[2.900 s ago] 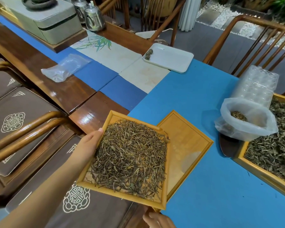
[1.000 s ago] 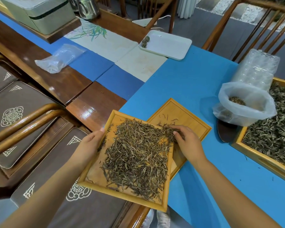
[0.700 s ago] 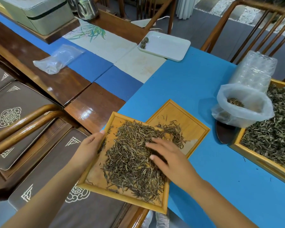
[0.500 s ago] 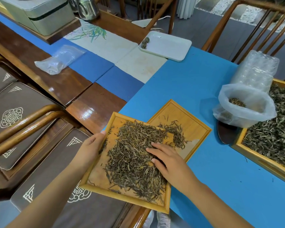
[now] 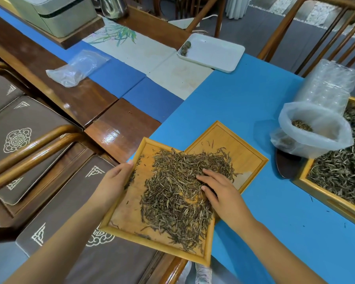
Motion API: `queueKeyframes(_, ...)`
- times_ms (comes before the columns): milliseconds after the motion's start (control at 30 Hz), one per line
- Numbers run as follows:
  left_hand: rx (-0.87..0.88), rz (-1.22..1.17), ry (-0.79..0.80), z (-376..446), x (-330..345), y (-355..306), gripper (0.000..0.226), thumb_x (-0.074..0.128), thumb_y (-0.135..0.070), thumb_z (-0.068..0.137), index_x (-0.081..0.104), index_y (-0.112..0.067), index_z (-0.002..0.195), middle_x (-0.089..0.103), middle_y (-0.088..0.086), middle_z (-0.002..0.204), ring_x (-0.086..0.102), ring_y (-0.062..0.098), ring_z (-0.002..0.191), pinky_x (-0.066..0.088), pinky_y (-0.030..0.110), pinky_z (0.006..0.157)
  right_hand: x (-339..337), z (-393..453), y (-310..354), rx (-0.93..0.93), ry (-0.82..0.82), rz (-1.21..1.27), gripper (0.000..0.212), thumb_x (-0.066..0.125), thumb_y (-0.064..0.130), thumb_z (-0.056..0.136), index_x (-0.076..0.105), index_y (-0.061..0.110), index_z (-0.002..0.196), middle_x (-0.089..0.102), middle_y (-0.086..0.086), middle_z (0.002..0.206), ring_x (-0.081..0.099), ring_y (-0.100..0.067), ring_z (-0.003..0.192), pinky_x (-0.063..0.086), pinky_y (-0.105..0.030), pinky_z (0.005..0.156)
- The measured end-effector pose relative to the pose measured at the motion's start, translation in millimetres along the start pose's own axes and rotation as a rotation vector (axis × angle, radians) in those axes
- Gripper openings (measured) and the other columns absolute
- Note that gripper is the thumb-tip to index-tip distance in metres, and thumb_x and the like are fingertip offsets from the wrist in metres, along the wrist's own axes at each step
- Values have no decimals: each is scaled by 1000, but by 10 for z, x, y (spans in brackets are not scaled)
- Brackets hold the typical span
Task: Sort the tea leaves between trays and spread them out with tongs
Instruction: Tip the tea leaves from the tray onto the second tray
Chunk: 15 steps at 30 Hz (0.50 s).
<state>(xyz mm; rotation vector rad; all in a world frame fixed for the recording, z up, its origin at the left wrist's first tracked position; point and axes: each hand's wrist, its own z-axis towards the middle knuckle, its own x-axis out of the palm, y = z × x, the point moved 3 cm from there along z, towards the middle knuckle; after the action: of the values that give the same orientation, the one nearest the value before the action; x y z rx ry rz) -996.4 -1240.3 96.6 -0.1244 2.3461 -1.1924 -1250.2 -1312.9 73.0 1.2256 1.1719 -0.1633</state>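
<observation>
Tea leaves (image 5: 176, 189) fill the held tray (image 5: 123, 220): left hand (image 5: 115, 181) grips its edge, right hand (image 5: 217, 191) lies open, flat on them.

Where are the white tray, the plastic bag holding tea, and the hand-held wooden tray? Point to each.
white tray (image 5: 217, 52), head view, bare floor of the tray.
plastic bag (image 5: 324, 144), head view, its front wall.
hand-held wooden tray (image 5: 123, 212), head view, bare wood at its left.
</observation>
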Motion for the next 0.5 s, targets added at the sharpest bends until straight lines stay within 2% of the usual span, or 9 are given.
queueKeyframes(133, -1, 10, 7, 14, -37, 44, 37, 38, -47, 96, 68, -27, 95, 70, -8, 94, 64, 9, 88, 41, 19, 71, 4, 57, -53, 31, -7, -10, 33, 48, 15, 94, 54, 21, 127, 44, 0, 140, 35, -17, 132, 18, -20, 108)
queueKeyframes(300, -3, 14, 10, -5, -71, 86, 37, 37, -50, 95, 69, -31, 92, 71, -13, 87, 66, 0, 75, 40, 17, 66, -13, 111, -146, 93, -18, -19, 34, 46, 18, 95, 52, 21, 128, 42, 0, 142, 34, -18, 133, 22, -23, 108)
queueKeyframes(500, -9, 3, 19, -21, -111, 105, 38, 37, -49, 95, 69, -28, 94, 72, -9, 94, 65, 6, 87, 40, 18, 68, -94, 182, -220, 175, -76, -8, 33, 44, 19, 96, 52, 20, 129, 43, -3, 142, 35, -21, 132, 25, -27, 108)
